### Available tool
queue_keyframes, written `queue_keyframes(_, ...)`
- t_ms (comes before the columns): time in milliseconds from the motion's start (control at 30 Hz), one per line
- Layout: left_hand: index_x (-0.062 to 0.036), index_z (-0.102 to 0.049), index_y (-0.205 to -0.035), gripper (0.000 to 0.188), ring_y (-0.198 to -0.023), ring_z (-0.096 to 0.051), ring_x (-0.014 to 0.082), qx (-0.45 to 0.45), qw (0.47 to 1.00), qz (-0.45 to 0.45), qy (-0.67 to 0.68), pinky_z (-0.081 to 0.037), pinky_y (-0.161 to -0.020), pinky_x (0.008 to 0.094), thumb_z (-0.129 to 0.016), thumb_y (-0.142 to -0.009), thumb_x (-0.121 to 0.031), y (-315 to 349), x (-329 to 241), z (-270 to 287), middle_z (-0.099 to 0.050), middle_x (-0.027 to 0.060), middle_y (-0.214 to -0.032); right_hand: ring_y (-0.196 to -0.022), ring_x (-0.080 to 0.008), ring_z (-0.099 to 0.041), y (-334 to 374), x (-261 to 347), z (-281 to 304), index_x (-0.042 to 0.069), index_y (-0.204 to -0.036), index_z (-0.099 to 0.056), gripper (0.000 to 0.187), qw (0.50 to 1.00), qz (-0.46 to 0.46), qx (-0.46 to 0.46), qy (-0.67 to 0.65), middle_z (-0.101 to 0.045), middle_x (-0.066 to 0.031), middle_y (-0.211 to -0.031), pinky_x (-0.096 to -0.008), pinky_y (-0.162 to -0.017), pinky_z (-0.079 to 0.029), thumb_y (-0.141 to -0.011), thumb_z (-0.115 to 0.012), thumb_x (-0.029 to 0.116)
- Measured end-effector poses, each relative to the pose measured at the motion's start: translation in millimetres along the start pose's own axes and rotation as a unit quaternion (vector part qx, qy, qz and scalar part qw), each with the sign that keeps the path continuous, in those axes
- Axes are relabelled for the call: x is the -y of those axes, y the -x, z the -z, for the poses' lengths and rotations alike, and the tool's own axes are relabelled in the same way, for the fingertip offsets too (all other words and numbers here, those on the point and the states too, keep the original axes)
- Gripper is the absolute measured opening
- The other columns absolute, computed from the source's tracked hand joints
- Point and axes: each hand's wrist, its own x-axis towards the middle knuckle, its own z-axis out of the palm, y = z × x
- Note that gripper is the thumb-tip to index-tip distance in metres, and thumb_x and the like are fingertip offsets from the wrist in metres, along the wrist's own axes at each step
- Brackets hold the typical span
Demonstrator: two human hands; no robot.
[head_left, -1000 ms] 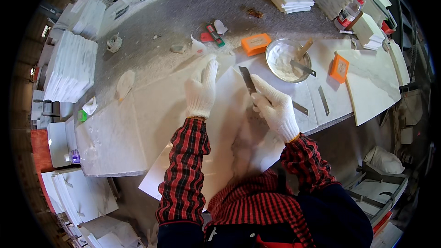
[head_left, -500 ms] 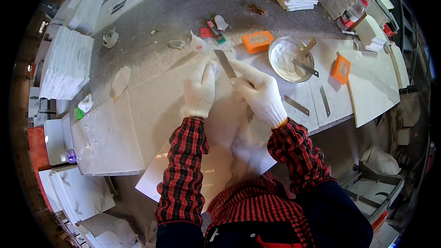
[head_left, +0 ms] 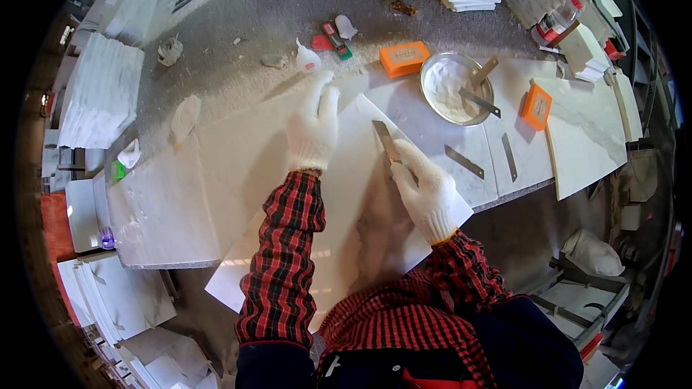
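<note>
A glossy white stone slab with grey veins (head_left: pixel 346 209) lies at an angle on the bench in front of me, its near part reaching past the bench edge. My right hand (head_left: pixel 429 194), in a white knitted glove, grips a flat metal scraper blade (head_left: pixel 382 135) above the slab's right side. Gloved too, my left hand (head_left: pixel 313 126) has its fingers stretched out past the slab's far left edge. Nothing shows in it; a small white bottle with a pointed tip (head_left: pixel 308 59) stands just beyond its fingertips.
A metal bowl of white paste (head_left: pixel 437 104) holds a stick and a blade. Two loose blades (head_left: pixel 465 161) lie near it, with orange boxes (head_left: pixel 404 59) around. Stacks of white tiles (head_left: pixel 101 94) stand at the left and far side. A bottle with a red cap (head_left: pixel 556 23) is far right.
My hands have come apart. The right has drawn nearer and to the right with the scraper blade; the left has let go of the blade and its fingers are stretched out.
</note>
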Motion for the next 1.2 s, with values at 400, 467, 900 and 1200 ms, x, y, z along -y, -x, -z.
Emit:
queue_keyframes(400,-0.0011,-0.070,-0.125,0.037,-0.115,-0.069,0.0252,0.080,0.991,-0.022,-0.106,-0.050,-0.101,0.0339,-0.060,-0.101,-0.027,7.8,30.8,30.0,-0.072,0.0176,-0.125,-0.082,-0.0328,-0.073,-10.7,-10.7,-16.9,0.024,-0.147,-0.058,0.056,0.987,0.100,-0.012,0.124,-0.076,-0.0127,-0.103,-0.0398,-0.068,-0.057,-0.092,-0.062,0.014)
queue_keyframes(467,-0.0015,-0.072,-0.121,0.035,-0.114,-0.070,0.0272,0.071,0.984,-0.033,-0.162,-0.051,-0.100,0.0347,-0.059,-0.102,-0.028,30.9,34.2,53.4,-0.073,0.0181,-0.122,-0.075,-0.0333,-0.069,-10.6,-14.0,-17.2,0.020,-0.146,-0.057,0.056,0.985,0.116,-0.027,0.123,-0.071,-0.0126,-0.091,-0.0440,-0.065,-0.054,-0.091,-0.064,0.016)
queue_keyframes(900,-0.0103,-0.074,-0.091,0.035,-0.085,-0.069,0.0391,0.049,0.962,-0.028,-0.268,-0.054,-0.074,0.0491,-0.055,-0.102,-0.037,51.6,41.4,57.6,-0.073,0.0155,-0.088,-0.092,-0.0429,-0.070,-24.2,2.6,-5.1,0.030,-0.150,-0.052,0.060,0.985,-0.035,0.112,0.124,-0.073,-0.0211,-0.097,-0.0526,-0.079,-0.055,-0.091,-0.061,0.027)
queue_keyframes(1200,-0.0103,-0.073,-0.086,0.036,-0.082,-0.069,0.0374,0.038,0.965,-0.042,-0.257,-0.054,-0.072,0.0485,-0.056,-0.101,-0.039,52.4,45.2,57.3,-0.073,0.0138,-0.087,-0.092,-0.0425,-0.070,-15.0,-1.3,-35.2,0.030,-0.145,-0.058,0.050,0.989,0.077,-0.003,0.126,-0.074,-0.0170,-0.104,-0.0481,-0.080,-0.055,-0.096,-0.059,0.025)
